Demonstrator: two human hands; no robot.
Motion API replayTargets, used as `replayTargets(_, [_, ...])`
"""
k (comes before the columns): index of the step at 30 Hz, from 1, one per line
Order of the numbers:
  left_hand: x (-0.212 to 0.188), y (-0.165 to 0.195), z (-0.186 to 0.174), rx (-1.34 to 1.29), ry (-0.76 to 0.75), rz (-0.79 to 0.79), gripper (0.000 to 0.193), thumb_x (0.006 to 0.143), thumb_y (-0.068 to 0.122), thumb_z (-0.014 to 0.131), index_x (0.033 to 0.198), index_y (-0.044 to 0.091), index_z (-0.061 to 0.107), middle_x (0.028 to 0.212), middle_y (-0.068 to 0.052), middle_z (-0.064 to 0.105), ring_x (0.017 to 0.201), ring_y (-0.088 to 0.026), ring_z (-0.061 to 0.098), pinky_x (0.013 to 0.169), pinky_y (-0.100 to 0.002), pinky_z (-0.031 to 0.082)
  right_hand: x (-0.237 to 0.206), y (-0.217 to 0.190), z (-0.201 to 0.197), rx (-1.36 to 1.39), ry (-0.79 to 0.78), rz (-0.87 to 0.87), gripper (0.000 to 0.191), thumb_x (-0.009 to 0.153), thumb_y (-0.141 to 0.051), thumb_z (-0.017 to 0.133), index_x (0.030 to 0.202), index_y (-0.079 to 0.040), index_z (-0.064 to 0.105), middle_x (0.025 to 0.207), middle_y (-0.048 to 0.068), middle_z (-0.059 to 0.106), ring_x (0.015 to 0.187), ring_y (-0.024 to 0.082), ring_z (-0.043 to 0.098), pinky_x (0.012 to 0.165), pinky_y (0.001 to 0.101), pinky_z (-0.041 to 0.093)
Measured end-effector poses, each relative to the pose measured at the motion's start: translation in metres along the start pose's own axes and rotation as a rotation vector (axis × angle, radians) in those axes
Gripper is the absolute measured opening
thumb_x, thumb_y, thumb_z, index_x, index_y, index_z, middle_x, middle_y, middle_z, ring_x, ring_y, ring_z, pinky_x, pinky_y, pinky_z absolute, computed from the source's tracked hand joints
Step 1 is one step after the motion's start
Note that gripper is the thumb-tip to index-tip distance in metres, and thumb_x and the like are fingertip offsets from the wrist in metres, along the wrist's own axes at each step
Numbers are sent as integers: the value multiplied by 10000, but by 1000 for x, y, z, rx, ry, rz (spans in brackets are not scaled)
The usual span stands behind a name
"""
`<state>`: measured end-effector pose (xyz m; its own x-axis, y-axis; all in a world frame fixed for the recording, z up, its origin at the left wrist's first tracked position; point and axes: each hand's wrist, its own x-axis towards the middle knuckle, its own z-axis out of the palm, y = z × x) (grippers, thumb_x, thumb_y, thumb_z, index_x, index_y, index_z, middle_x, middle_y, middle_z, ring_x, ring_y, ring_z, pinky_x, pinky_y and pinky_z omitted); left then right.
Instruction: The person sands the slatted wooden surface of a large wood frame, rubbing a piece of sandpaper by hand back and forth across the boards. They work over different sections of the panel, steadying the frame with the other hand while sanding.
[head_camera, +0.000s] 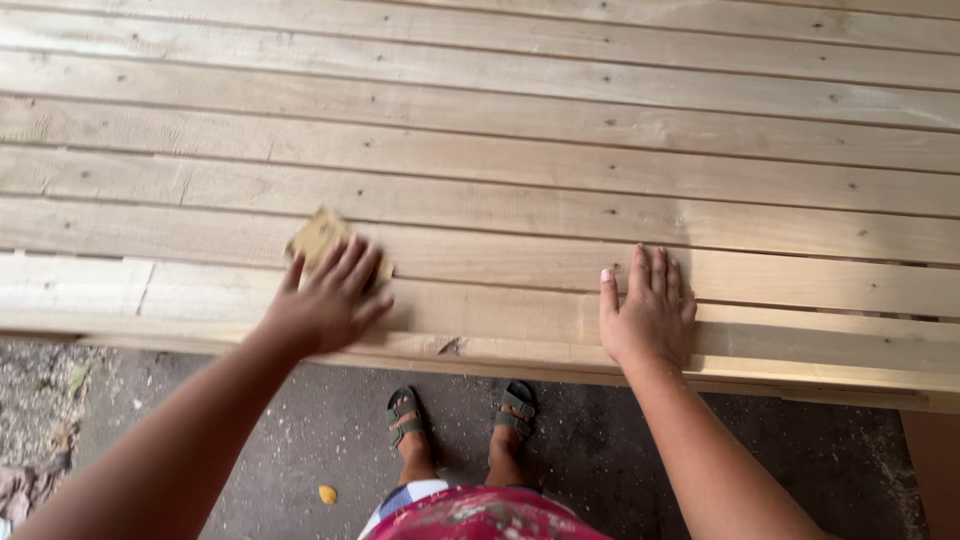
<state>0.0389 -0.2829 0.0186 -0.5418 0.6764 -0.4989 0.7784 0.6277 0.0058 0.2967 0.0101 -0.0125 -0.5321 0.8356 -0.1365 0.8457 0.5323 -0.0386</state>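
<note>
At the far left we see a patch of gravelly ground (35, 390) with a few dry leaves, running under the edge of the table (500, 130). The table is a broad surface of pale, bare wooden planks laid side by side, dotted with small nail heads and knots.

Moving right, our left hand (328, 295) lies palm down on the planks near the front edge, fingers spread and pressing flat on a piece of sandpaper (318, 235). The sandpaper is tan and roughly square, tilted so that one corner points away from us; most of it shows beyond the fingertips, and the near part is hidden under the hand. The hand is not clenched around it, only bearing down on top.

Just right of that hand, a small dark chip (450, 346) marks the front edge of the table.

Below the edge, on the dark floor (600, 450), a small yellow scrap (328, 494) lies near our feet, which stand in green strapped sandals (405, 415). A red patterned garment (480, 515) shows at the bottom of the view.

Further right, our right hand (648, 310) rests open and flat on the front plank, fingers together and pointing away, holding nothing. It is well apart from the sandpaper.

At the far right corner, a reddish-brown wooden piece (935, 470) stands under the table.
</note>
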Motion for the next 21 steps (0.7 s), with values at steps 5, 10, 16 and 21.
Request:
replayTargets(5, [44,6,-14,-179,67,-84,849,949,732,134,1635,257,-19,1717,-1,-53,1575,-191,-48,1250,-511,-38,-1,3,3,33,45,-36,712,1022,-599,260,1612,-201,258,1702,48,178,1560,221,135,1233,487,94])
replayTargets(10, [-7,-7,18,-55,-62,-35,808,971,709,100,1650,294,-42,1722,28,-87,1575,-168,-77,1257,-535,-27,1,5,8,73,102,-52,695,1019,-581,333,1596,-194,323,1688,62,234,1554,230,172,1230,505,112])
replayTargets(16, [40,-5,-9,-130,17,-84,794,970,699,109,1650,313,-27,1721,59,-74,1574,-151,-56,1265,-542,-36,3,4,12,65,166,-71,704,1008,-585,383,1580,-173,380,1680,84,282,1542,249,221,1211,503,159])
replayTargets(21, [47,-12,3,-152,29,-82,804,959,718,147,1642,323,-4,1720,35,-55,1572,-162,-39,1245,-539,-17,1,3,10,115,168,-50,667,1014,-569,399,1560,-187,418,1678,54,317,1556,236,243,1247,466,170])
